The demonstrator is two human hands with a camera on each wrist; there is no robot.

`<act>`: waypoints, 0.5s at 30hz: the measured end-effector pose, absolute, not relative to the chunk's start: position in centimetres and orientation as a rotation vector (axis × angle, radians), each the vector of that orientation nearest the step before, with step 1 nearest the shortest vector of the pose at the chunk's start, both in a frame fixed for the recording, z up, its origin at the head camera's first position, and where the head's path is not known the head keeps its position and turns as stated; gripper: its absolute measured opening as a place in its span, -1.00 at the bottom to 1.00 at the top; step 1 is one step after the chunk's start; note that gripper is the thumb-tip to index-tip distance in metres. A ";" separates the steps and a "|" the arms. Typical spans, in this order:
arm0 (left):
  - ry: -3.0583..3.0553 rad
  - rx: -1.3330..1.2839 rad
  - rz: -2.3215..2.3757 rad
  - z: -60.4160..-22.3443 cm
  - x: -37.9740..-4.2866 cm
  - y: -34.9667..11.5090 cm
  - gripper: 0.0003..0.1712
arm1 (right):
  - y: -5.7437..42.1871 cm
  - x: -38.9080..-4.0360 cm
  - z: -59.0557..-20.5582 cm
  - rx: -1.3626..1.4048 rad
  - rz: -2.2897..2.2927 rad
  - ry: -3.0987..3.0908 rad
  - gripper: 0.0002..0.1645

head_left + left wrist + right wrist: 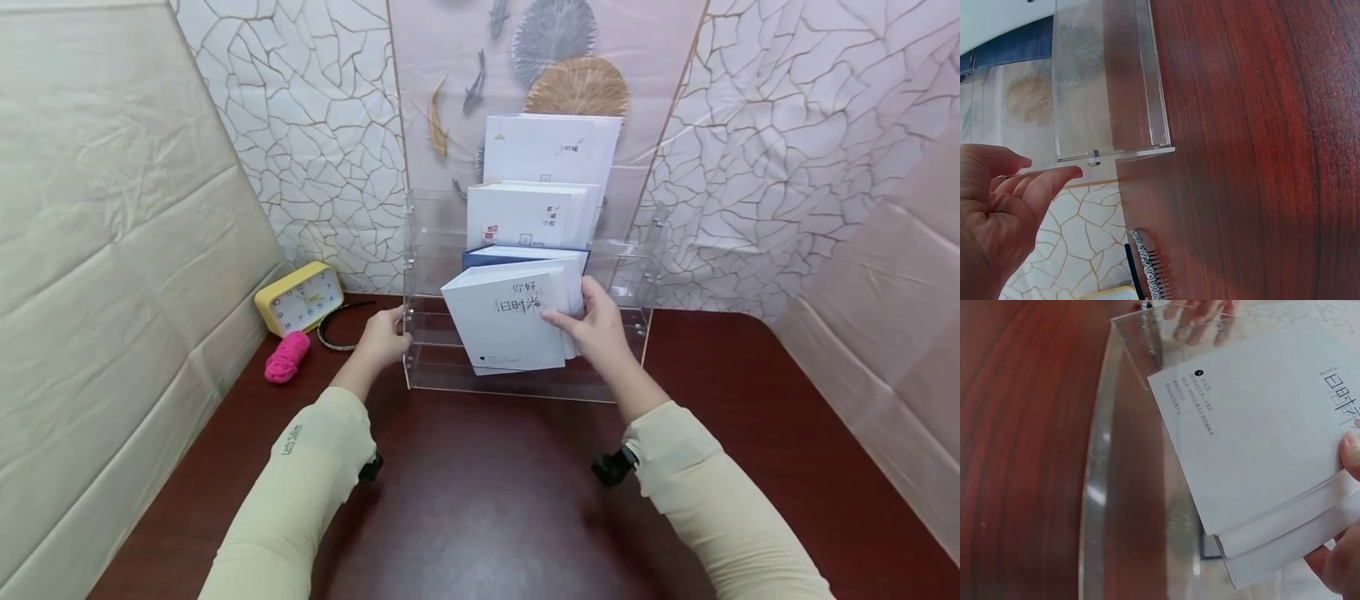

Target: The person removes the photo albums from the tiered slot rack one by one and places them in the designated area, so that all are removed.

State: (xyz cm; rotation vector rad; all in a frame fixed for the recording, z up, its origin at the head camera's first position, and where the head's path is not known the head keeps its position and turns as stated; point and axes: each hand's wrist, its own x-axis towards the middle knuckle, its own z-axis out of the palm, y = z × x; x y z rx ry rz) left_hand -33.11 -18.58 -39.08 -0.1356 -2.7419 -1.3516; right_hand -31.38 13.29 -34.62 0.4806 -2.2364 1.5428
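My right hand grips a white book with dark handwritten-style lettering by its right edge, thumb on the front cover. The book leans to one side at the front of a clear acrylic tiered rack. In the right wrist view, its lower corner overlaps the rack's front wall. At the rack's left side, my left hand holds the side panel's edge, thumb and fingers on either side. Behind the held book stand a blue-edged book, a white book and a taller white book, stepped upward.
A yellow alarm clock sits on the dark red table at the left. In front of it lies a pink yarn skein. A dark toothed headband lies between the clock and the rack. A patterned backdrop rises behind.
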 end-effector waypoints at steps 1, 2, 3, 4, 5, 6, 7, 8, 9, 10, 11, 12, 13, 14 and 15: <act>-2.749 -0.129 -1.356 -39.0 -33.1 -18.7 -0.32 | 13.5 -31.4 -34.3 0.479 1.553 -2.238 -0.48; -2.752 -0.121 -1.369 -39.0 -33.1 -18.8 -0.32 | 13.6 -31.4 -34.0 0.479 1.572 -2.237 -0.48; -2.754 -0.115 -1.383 -39.0 -33.1 -18.8 -0.32 | 13.7 -31.1 -33.5 0.479 1.585 -2.241 -0.49; -2.756 -0.110 -1.391 -38.9 -33.1 -18.9 -0.33 | 13.7 -30.8 -32.9 0.490 1.602 -2.234 -0.50; -2.756 -0.108 -1.393 -38.9 -33.1 -19.1 -0.33 | 13.8 -30.9 -32.7 0.498 1.609 -2.229 -0.51; -2.757 -0.109 -1.386 -38.8 -33.2 -19.2 -0.33 | 13.9 -30.9 -32.4 0.509 1.616 -2.222 -0.51; -2.760 -0.107 -1.384 -38.8 -33.2 -19.3 -0.33 | 14.1 -30.9 -32.2 0.516 1.616 -2.217 -0.51; -2.759 -0.107 -1.381 -38.8 -33.2 -19.4 -0.33 | 14.2 -30.9 -31.9 0.522 1.621 -2.211 -0.51; -2.761 -0.103 -1.379 -38.8 -33.1 -19.5 -0.33 | 14.3 -30.8 -31.7 0.522 1.627 -2.203 -0.50; -2.764 -0.102 -1.369 -38.7 -33.1 -19.5 -0.32 | 14.5 -30.9 -31.7 0.518 1.646 -2.185 -0.49; -2.766 -0.100 -1.368 -38.8 -33.0 -19.6 -0.32 | 14.9 -31.0 -31.7 0.503 1.676 -2.168 -0.48; -2.768 -0.099 -1.368 -38.8 -33.0 -19.6 -0.32 | 15.1 -30.7 -31.3 0.484 1.716 -2.144 -0.47; -2.769 -0.098 -1.372 -38.8 -32.9 -19.7 -0.32 | 15.5 -30.3 -30.9 0.465 1.756 -2.110 -0.47; -2.770 -0.100 -1.372 -38.8 -32.9 -19.7 -0.31 | 15.9 -29.9 -30.5 0.452 1.820 -2.056 -0.47; -2.770 -0.102 -1.367 -38.8 -32.8 -19.7 -0.32 | 16.4 -29.4 -30.1 0.444 1.886 -1.983 -0.47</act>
